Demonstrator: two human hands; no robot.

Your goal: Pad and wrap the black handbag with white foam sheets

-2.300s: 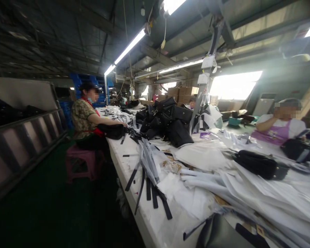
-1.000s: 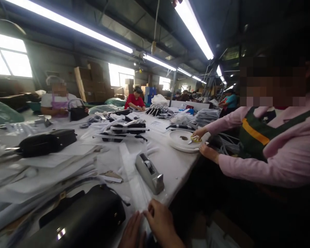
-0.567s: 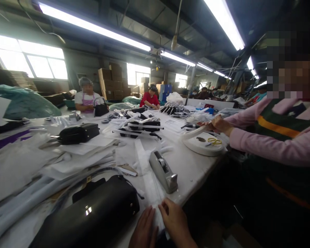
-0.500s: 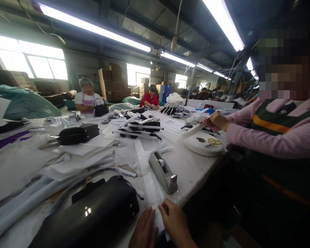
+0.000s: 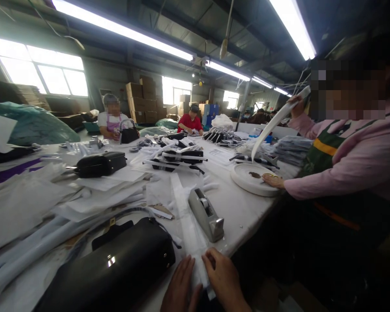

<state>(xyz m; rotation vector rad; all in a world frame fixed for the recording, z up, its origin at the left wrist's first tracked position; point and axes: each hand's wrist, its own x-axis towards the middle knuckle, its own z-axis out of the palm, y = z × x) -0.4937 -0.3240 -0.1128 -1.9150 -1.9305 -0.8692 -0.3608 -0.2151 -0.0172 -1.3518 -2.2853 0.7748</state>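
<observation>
The white strip [image 5: 198,271] is lying near, right of the black bag [image 5: 117,264]; left hand [image 5: 179,284] is resting flattish, thumb apart; right hand [image 5: 224,277] is curling at its edge, pinching I cannot tell; it is seeming light, soft, best held by edges.

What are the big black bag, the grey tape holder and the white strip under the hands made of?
Bag: leather or a fake of it, smooth and glossy, since light shines off it.
Tape holder: probably hard plastic; its grey body is moulded-looking.
Strip: maybe thin plastic or paper; it's whitish and looks partly see-through, but I can't be sure.
</observation>
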